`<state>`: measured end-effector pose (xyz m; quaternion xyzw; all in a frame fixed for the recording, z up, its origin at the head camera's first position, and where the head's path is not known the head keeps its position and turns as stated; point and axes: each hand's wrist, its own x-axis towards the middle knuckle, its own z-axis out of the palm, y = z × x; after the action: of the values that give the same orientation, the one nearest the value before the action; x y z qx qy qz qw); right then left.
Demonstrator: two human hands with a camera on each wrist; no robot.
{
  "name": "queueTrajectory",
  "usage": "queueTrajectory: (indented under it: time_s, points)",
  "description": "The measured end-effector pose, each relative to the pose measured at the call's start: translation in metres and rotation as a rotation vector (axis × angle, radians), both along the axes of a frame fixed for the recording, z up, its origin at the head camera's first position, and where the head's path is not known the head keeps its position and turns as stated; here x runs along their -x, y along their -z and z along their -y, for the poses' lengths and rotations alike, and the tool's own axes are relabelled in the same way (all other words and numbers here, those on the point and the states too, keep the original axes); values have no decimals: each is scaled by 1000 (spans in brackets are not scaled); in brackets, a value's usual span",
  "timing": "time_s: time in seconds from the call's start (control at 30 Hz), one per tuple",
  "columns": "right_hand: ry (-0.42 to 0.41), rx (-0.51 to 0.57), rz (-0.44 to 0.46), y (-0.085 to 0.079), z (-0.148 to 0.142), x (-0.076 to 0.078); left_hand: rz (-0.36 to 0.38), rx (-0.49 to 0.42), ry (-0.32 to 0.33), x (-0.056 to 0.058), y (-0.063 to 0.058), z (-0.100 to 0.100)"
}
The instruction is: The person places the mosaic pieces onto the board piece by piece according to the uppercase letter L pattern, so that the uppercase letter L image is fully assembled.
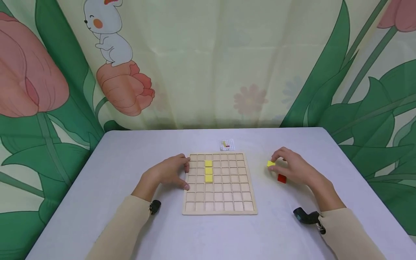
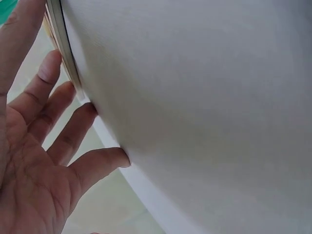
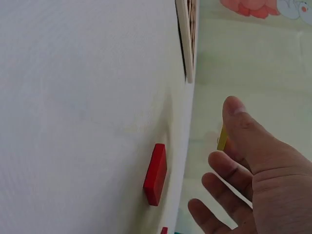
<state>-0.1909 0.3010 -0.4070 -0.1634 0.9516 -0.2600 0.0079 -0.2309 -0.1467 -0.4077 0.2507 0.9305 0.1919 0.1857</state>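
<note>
A wooden grid board (image 1: pixel 224 213) lies flat on the table, with three yellow tiles (image 1: pixel 208 171) stacked in a column in its third column of cells. My left hand (image 1: pixel 169 172) spreads its fingers along the board's left edge, thumb and fingertips touching the rim. To the right of the board, my right hand (image 1: pixel 294 167) pinches a yellow tile (image 1: pixel 271 163) between thumb and fingers; in the right wrist view the thumb hides most of this yellow tile (image 3: pixel 222 139). Under that hand a red tile (image 3: pixel 155 174) lies on the table.
Behind the board lies a small card (image 1: pixel 226 144) printed with a grid and coloured cells. A sliver of another red piece (image 3: pixel 165 230) shows at the bottom of the right wrist view. A patterned curtain (image 1: pixel 208 72) hangs behind the table's far edge.
</note>
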Motion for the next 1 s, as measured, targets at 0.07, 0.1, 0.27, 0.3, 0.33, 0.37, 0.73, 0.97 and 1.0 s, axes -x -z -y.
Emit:
queueTrajectory:
  time_s: [0.07,0.1,0.27,0.3,0.33,0.37,0.73,0.97,1.0]
  points:
    - [-7,19,-8,-2,1,-3,13,-14,7,0,4,-3]
    - [-15,25,-15,-2,3,-4,19,-16,8,0,5,-5]
    - [-94,90,-94,-3,15,-2,3,13,4,0,5,-6]
    - [-102,112,-111,-4,18,-1,-2,19,4,0,4,-5]
    - [-108,133,-129,-4,21,0,-7,25,5,1,3,-5]
    - [-113,154,-144,-5,25,1,-11,28,6,1,2,-4]
    - [-162,227,-90,-14,64,7,-16,16,22,5,-1,-1]
    - [-255,231,-56,-12,95,10,-4,13,18,1,-1,2]
    - [-259,231,-52,-12,98,10,-5,10,18,1,0,1]
